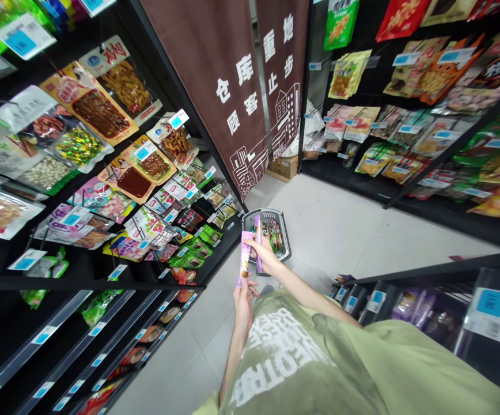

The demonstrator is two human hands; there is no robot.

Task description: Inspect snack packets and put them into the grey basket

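Note:
My left hand [244, 298] pinches the lower end of a slim purple snack packet [245, 262] with a yellowish picture on its front. My right hand [264, 255] is closed near that packet's upper end, the thumb against it. A second slim purple packet [258, 226] shows beside the first and passes behind or through the right hand's grip. Beyond both hands, a grey shopping basket [287, 233] stands on the floor. Several dark and green packets [275, 236] lie in it, partly hidden by my right hand and the purple packets.
At the left, a black shelf rack [146, 283] holds many hanging snack bags. Another snack rack [362, 187] stands at the far right. A brown curtain [215, 69] with white writing hangs ahead, a cardboard box [283, 167] at its foot. Low shelving [457, 265] borders my right side.

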